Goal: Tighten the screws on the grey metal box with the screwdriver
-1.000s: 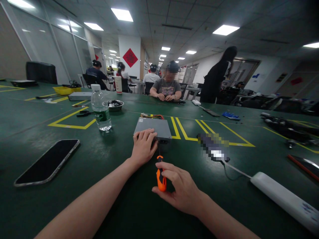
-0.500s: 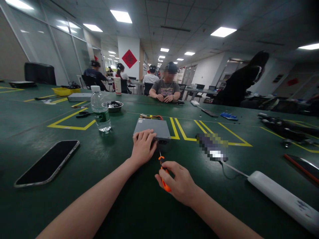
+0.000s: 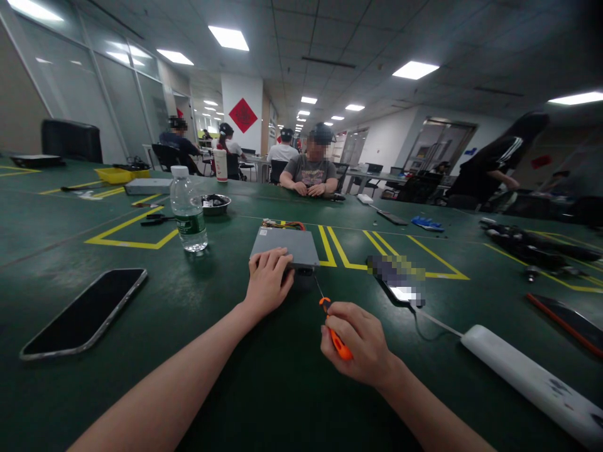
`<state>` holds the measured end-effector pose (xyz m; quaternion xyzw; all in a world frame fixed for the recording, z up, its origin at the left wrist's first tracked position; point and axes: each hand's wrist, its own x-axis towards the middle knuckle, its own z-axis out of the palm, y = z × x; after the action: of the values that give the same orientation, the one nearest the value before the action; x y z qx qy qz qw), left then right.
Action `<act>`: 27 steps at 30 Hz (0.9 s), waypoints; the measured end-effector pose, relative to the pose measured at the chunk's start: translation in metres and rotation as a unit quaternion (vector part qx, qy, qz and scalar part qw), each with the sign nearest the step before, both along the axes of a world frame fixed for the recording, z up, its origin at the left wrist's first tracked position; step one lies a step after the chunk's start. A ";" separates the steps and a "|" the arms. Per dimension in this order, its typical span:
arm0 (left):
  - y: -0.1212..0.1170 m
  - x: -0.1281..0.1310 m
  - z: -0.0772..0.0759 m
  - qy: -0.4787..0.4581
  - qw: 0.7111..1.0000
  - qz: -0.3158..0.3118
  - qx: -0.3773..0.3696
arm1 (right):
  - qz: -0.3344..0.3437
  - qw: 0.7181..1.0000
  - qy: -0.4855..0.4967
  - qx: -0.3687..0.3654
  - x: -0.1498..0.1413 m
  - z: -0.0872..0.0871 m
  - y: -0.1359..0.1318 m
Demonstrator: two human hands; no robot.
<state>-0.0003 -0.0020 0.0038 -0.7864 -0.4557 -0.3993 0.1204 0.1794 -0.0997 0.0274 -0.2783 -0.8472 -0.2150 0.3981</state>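
Note:
A flat grey metal box (image 3: 291, 244) with coloured wires at its far end lies on the green table (image 3: 264, 389). My left hand (image 3: 267, 282) rests on the box's near left corner, fingers curled over its top edge. My right hand (image 3: 360, 342) is closed around an orange-handled screwdriver (image 3: 335, 334). Its thin shaft points up and left toward the box's near face, with the tip a little short of it.
A black phone (image 3: 85, 311) lies at the left, a water bottle (image 3: 187, 210) behind it. A second phone (image 3: 400, 285) and a white power strip (image 3: 527, 380) sit at the right. A small metal bowl (image 3: 211, 202), yellow tray (image 3: 121, 174) and several seated people are farther back.
My right hand has shifted right with the screwdriver, and its shaft now leans left toward the box. A standing person in the background moved right. My left hand stayed on the box.

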 end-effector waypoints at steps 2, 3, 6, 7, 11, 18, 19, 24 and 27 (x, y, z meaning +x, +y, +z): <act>0.000 0.000 0.000 0.002 1.000 0.000 -0.001 | -0.001 1.000 -0.003 0.000 0.000 0.000 0.000; 0.000 0.000 0.000 0.003 1.000 0.001 -0.001 | -0.003 1.000 -0.004 -0.001 0.000 0.000 0.001; 0.000 0.001 -0.001 0.003 1.000 0.003 -0.002 | -0.008 1.000 -0.006 -0.007 0.001 -0.001 0.001; 0.000 0.001 -0.001 0.004 1.000 0.003 -0.001 | -0.010 1.000 -0.006 -0.010 0.001 -0.001 0.001; 0.000 0.000 -0.001 0.004 1.000 0.001 -0.001 | -0.023 0.999 -0.007 -0.030 -0.001 -0.002 0.001; 0.001 0.000 -0.001 0.005 1.000 0.003 -0.002 | -0.023 1.000 -0.011 -0.016 -0.001 0.002 -0.002; 0.001 0.000 -0.001 0.004 1.000 0.004 -0.003 | -0.027 1.000 -0.015 -0.006 -0.001 0.002 -0.002; 0.000 0.000 0.000 0.005 1.000 0.006 -0.003 | -0.046 0.998 -0.040 0.010 0.001 0.004 -0.005; 0.000 0.000 0.000 0.007 1.000 0.004 -0.004 | -0.045 0.995 -0.091 -0.011 0.000 0.008 -0.008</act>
<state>-0.0004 -0.0020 0.0040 -0.7875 -0.4600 -0.3917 0.1218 0.1795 -0.1082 0.0350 -0.3001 -0.8687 -0.2478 0.3065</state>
